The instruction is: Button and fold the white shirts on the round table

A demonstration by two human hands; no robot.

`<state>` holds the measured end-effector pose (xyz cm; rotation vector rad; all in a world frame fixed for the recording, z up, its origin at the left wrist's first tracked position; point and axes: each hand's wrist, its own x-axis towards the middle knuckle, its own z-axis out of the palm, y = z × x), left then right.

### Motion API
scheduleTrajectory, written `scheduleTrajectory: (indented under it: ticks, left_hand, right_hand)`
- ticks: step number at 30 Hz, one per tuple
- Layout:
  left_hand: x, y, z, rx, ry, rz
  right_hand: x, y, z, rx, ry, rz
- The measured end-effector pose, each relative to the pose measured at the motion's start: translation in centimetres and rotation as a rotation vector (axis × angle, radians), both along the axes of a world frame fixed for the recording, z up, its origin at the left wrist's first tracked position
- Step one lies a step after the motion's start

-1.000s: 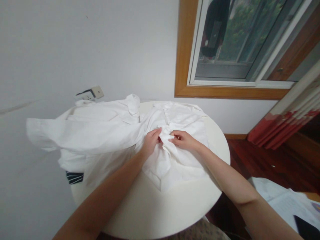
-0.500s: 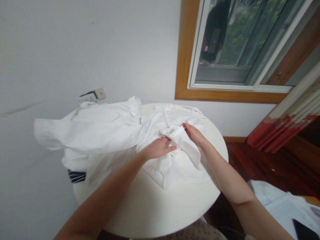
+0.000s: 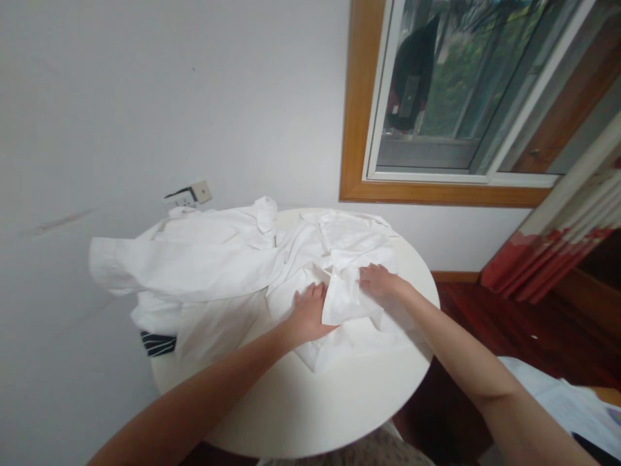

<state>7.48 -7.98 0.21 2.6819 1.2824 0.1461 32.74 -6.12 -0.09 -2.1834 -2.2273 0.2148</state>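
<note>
A white shirt (image 3: 218, 262) lies crumpled across a round white table (image 3: 286, 414), one sleeve stretched out past the left edge. My left hand (image 3: 309, 314) rests on the fabric with its fingers apart, and its thumb side meets the edge of a raised white flap (image 3: 347, 301). On the other side of that flap, my right hand (image 3: 381, 283) lies on the cloth, fingers stretched forward. Neither hand is closed around the fabric. A dark striped piece of cloth (image 3: 158, 343) sticks out from under the white fabric at the table's left edge.
Behind the table is a white wall with a socket (image 3: 187, 196). A wood-framed window (image 3: 436, 189) is at the upper right, beside a red and cream curtain (image 3: 528, 259). White papers or bags (image 3: 557, 395) and a dark flat object lie at the lower right.
Both hands have come down and nearer to me; the right hand has let go of the fold it pinched. The white flap has dropped between them. The view has shifted slightly.
</note>
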Motion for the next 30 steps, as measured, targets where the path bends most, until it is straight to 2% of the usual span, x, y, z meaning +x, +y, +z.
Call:
scheduleTrajectory:
  ticks: [2, 5, 9, 12, 16, 20, 23, 25, 28, 30]
  left_hand:
    - [-0.1, 1.0, -0.7, 0.012, 0.030, -0.034]
    - [-0.6, 3.1, -1.3, 0.081, -0.028, -0.094]
    - [-1.7, 5.5, -1.3, 0.139, -0.156, -0.245]
    - [-2.7, 6.1, -0.9, 0.169, -0.208, -0.341]
    - [-4.0, 5.3, 0.6, 0.192, -0.318, -0.414]
    - [-6.0, 4.0, 4.1, 0.141, -0.509, -0.348]
    - [-8.1, 3.2, 7.3, 0.036, -0.599, -0.237]
    - [-9.3, 2.6, 9.0, -0.158, -0.488, -0.268]
    - [-10.0, 1.7, 10.0, -0.540, -0.163, -0.391]
    - [-9.4, 1.2, 9.9, -0.609, -0.067, -0.387]
  right_hand:
    - [0.8, -0.8, -0.8, 0.015, 0.001, -0.041]
    - [3.2, -1.5, -1.6, 0.124, 0.044, 0.040]
    - [7.1, -1.5, -2.1, 0.227, 0.162, 0.114]
    - [8.5, -1.3, -2.8, 0.318, 0.272, 0.122]
    - [8.6, -1.4, -3.6, 0.420, 0.372, 0.108]
    - [8.4, -1.9, -2.9, 0.493, 0.428, 0.072]
    - [8.8, -2.4, -1.6, 0.555, 0.458, 0.035]
    - [9.5, -2.6, -0.7, 0.563, 0.463, 0.012]
    - [10.4, -2.8, 0.8, 0.424, 0.358, 0.030]
    - [10.3, -2.8, 2.0, 0.349, 0.219, 0.069]
